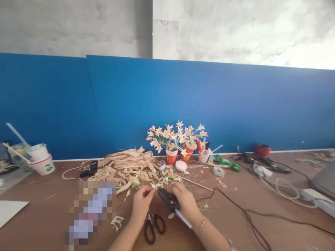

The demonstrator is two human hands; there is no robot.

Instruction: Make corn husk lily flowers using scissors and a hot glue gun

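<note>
Between its fingertips my left hand point(142, 202) pinches a small pale husk flower point(155, 185). My right hand point(186, 202) is wrapped round a black glue gun point(167, 199), whose nozzle points at the flower. From the back of the glue gun sticks a translucent glue stick point(183, 219). Scissors point(154, 226) with black handles lie on the table below, between my forearms. Beyond my hands spreads a heap of dried husk strips point(128, 165). Whether the nozzle touches the flower is too small to tell.
Red cups point(171, 157) with husk flowers stand by the blue partition point(167, 101). A tape roll point(218, 171) and green ribbon pieces point(226, 163) lie to their right. A dark cable point(235, 202) crosses the right side. Paper cups point(43, 164) stand far left.
</note>
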